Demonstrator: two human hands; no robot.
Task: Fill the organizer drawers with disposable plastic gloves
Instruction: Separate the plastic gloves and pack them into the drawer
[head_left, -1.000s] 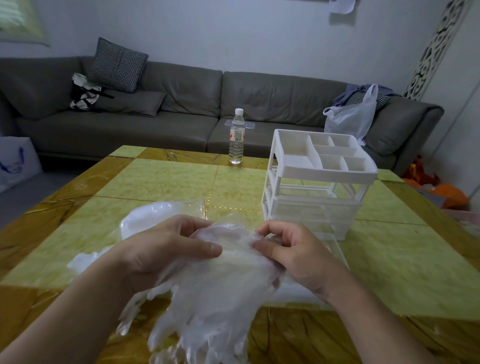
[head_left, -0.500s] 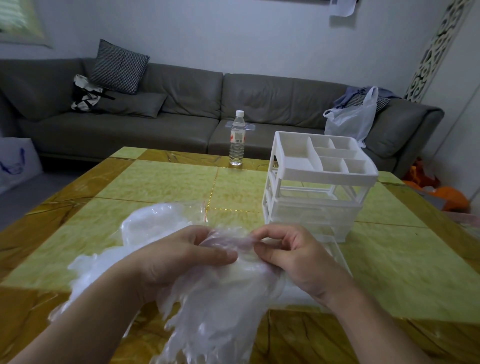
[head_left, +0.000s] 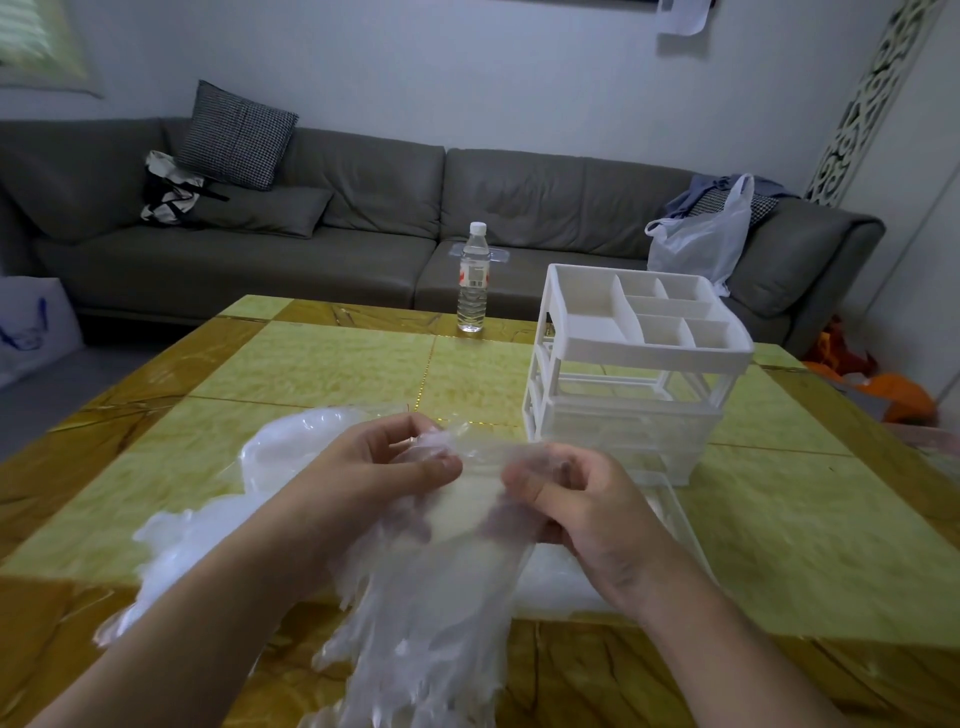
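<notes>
**Glove bundle held near edge**

Table (head_left: 322, 364): organizer (head_left: 639, 358) far right, lower drawers partly hidden. Gloves (head_left: 431, 587) dangle near centre, count unclear. Left hand (head_left: 363, 478) and right hand (head_left: 582, 504) both pinch the cuffs, fingers curled.

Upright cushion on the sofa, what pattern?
Black-and-white houndstooth check on the cushion, clearest in the head view.

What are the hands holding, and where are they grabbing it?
Both the left hand and right hand pinch a bunch of plastic gloves by its top edge.
</notes>
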